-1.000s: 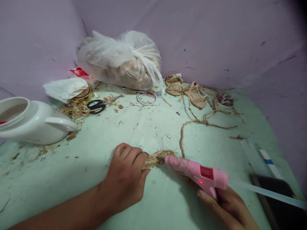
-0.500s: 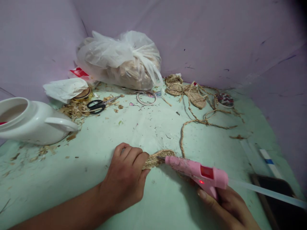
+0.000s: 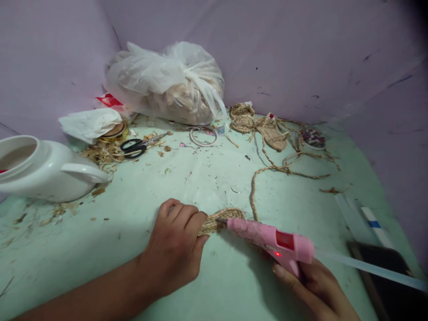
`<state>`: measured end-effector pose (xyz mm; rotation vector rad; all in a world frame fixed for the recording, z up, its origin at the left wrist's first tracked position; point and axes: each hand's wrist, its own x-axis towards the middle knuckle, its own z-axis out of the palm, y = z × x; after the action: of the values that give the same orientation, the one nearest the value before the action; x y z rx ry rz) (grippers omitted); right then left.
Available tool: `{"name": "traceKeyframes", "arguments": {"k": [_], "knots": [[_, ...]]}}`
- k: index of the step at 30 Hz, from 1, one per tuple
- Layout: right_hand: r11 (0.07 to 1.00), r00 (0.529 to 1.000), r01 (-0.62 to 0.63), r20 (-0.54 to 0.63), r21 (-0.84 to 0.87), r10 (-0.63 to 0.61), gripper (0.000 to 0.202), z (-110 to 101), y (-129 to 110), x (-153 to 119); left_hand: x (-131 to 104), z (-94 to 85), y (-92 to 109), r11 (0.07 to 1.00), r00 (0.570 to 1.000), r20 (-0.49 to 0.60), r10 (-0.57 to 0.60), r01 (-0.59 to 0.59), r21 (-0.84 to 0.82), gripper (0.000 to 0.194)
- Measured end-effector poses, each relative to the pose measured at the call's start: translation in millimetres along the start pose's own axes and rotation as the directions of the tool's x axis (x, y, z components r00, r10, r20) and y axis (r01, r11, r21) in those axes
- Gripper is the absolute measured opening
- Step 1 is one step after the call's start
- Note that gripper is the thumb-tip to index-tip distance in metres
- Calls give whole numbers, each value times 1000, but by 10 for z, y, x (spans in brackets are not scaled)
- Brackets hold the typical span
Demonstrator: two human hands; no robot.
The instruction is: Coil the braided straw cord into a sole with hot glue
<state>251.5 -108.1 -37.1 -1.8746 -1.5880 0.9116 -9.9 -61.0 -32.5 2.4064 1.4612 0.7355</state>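
Observation:
My left hand (image 3: 180, 240) is closed on one end of a flat piece of coiled straw rope (image 3: 230, 215), keeping it over the green tabletop. In my right hand (image 3: 310, 285) is a pink glue gun (image 3: 267, 234), gripped by its handle, with a red light lit and a long clear glue stick (image 3: 371, 267) poking out of the back. The gun's metal tip rests at or just above the rope piece's surface; I cannot tell if they touch. A loose strand of rope (image 3: 253, 191) runs from behind the gun toward the back right.
At left stands a white jug (image 3: 56, 174), with black-handled scissors (image 3: 135, 148) beyond it among shavings. A stuffed plastic bag (image 3: 167, 84) leans on the wall. Woven rope pieces (image 3: 272, 133) and a ring (image 3: 203, 136) lie at the back. A dark phone (image 3: 388, 276) sits at right.
The glue gun's tip has slid slightly left along the rope piece, my right hand moving with it. My left hand has stayed nearly still.

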Motion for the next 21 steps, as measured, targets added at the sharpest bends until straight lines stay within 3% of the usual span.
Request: {"name": "traceKeyframes", "arguments": {"k": [3,5,10,14,18,21], "knots": [[999,984,-33,175,-19,36,32,-52,91,-7,-8,5,-2,1000,1000,-15,3,-3,-4,12],[998,982,-49,179,-30,54,33,-86,164,-2,-17,12,-6,1000,1000,-18,-2,2,-10,13],[999,988,-24,151,28,20,32,-121,224,49,-23,12,-16,1000,1000,-7,-20,20,-24,14],[979,995,-34,96,203,14,25,-141,56,88,-4,3,-14,999,999,-15,-31,30,-44,13],[909,994,-64,-59,411,97,21,-170,-148,229,6,-5,-21,997,998,-12,-56,56,-48,14],[872,980,-126,-75,473,182,22,-182,-199,400,6,-18,-31,997,998,8,-66,66,-28,14]]}}
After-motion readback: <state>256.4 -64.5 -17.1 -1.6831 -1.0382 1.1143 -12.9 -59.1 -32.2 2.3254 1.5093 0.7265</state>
